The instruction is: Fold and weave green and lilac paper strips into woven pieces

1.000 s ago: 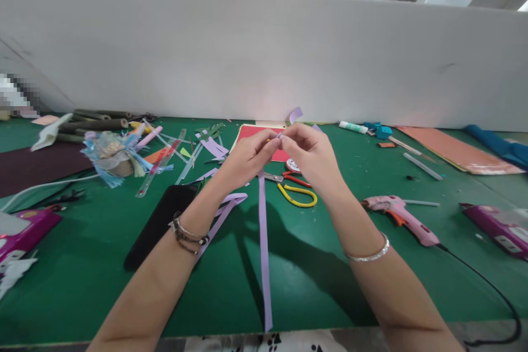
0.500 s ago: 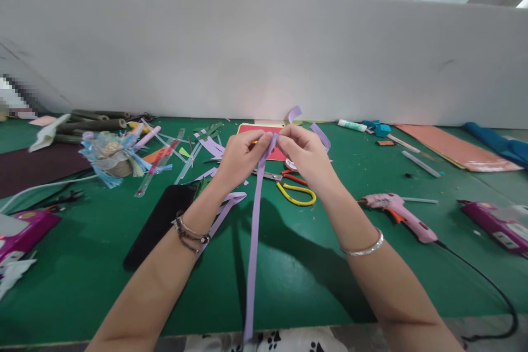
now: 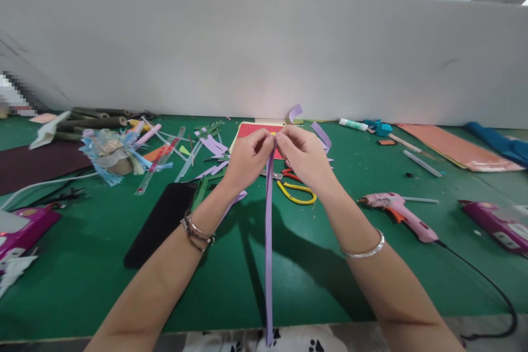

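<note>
A long purple paper strip (image 3: 269, 242) hangs from my fingertips down past the table's front edge. My left hand (image 3: 251, 158) pinches its top end from the left. Against it, my right hand (image 3: 301, 155) is closed on the same end, thumb and fingers pressed together. The exact fold at the fingertips is hidden. Behind my hands lies red paper (image 3: 251, 131) on a paler sheet. Scissors with yellow and red handles (image 3: 297, 193) rest on the table just under my right hand. Purple paper scraps (image 3: 212, 144) are scattered left of my left hand.
A black phone (image 3: 159, 228) lies beside my left forearm. To the right sit a pink glue gun (image 3: 406, 214), a glue stick (image 3: 353, 124) and orange paper (image 3: 457, 146). Farther left are a raffia-trimmed bundle (image 3: 117, 157) and dark sticks (image 3: 91, 124). A white partition (image 3: 264, 49) stands behind.
The strip's hanging length has swung right and now hangs nearly straight, its narrower side showing. My left hand has shifted slightly right, closer against my right hand.
</note>
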`<action>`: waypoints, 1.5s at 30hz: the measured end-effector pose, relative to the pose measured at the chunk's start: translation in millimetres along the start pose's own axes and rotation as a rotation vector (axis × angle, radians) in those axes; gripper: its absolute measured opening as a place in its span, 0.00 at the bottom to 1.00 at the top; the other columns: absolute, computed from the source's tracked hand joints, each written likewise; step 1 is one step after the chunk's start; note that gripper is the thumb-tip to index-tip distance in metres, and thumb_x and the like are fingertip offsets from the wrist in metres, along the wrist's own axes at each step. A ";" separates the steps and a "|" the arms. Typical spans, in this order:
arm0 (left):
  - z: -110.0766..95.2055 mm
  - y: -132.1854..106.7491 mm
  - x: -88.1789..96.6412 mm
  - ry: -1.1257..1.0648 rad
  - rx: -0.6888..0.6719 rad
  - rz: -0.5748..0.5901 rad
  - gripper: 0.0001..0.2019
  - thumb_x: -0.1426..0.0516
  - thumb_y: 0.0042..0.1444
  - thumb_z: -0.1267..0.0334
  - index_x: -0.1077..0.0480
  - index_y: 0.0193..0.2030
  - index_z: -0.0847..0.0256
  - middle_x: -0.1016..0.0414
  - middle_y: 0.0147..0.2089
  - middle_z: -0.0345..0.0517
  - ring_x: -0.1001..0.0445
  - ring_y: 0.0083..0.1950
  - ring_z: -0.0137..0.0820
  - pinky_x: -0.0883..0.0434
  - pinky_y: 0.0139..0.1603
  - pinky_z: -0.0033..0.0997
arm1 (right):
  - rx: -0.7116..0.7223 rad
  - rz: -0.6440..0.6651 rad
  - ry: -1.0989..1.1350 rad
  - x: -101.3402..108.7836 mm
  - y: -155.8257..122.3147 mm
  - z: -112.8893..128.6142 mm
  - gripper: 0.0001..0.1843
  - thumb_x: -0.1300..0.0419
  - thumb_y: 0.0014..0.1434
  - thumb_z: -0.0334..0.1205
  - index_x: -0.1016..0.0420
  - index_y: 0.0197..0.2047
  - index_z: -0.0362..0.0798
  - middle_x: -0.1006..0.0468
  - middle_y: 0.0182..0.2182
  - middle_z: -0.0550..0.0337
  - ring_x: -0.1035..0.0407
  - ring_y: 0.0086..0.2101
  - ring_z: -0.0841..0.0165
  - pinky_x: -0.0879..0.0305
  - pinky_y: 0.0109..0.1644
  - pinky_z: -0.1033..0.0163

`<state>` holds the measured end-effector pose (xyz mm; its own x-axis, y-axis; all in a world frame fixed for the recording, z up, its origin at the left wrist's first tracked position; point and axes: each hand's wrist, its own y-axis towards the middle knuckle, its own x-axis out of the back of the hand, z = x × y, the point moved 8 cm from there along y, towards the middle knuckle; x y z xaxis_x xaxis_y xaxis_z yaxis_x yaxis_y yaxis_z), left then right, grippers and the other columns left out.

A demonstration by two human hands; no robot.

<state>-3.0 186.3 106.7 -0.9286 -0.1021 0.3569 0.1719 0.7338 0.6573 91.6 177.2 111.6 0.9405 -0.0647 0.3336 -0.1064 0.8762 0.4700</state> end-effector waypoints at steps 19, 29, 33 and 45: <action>5.4 -2.3 4.5 -0.028 0.072 -0.092 0.17 0.54 0.55 0.62 0.49 0.16 0.61 0.50 0.15 0.33 0.48 0.18 0.21 0.48 0.20 0.23 | -0.099 -0.006 0.138 -8.0 -1.5 -10.7 0.12 0.50 0.50 0.32 0.45 0.17 0.46 0.46 0.14 0.71 0.54 0.16 0.80 0.57 0.18 0.71; 9.5 -0.3 9.0 0.026 0.130 -0.099 0.19 0.53 0.55 0.62 0.49 0.14 0.61 0.49 0.13 0.33 0.48 0.17 0.21 0.48 0.19 0.24 | -0.120 -0.058 0.147 -7.7 -3.1 -12.6 0.13 0.50 0.49 0.30 0.45 0.16 0.46 0.46 0.13 0.71 0.54 0.15 0.81 0.55 0.18 0.71; 9.4 -0.1 6.5 0.030 0.124 -0.069 0.19 0.53 0.56 0.60 0.49 0.15 0.61 0.51 0.14 0.33 0.50 0.17 0.21 0.50 0.19 0.24 | -0.123 0.028 0.150 -13.4 -3.8 -11.0 0.15 0.50 0.54 0.39 0.46 0.18 0.47 0.47 0.14 0.71 0.53 0.15 0.80 0.55 0.18 0.71; 10.5 -1.6 -5.8 -0.100 0.119 0.059 0.16 0.55 0.58 0.60 0.45 0.19 0.60 0.45 0.14 0.33 0.44 0.16 0.22 0.45 0.19 0.23 | -0.087 0.012 0.158 -8.1 0.7 -14.6 0.14 0.51 0.54 0.35 0.45 0.19 0.46 0.45 0.15 0.70 0.51 0.17 0.80 0.55 0.19 0.71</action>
<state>-1.3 192.8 96.7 -0.9471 0.0067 0.3208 0.1926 0.8114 0.5519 88.6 185.4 97.3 0.9790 0.0157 0.2031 -0.0959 0.9150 0.3920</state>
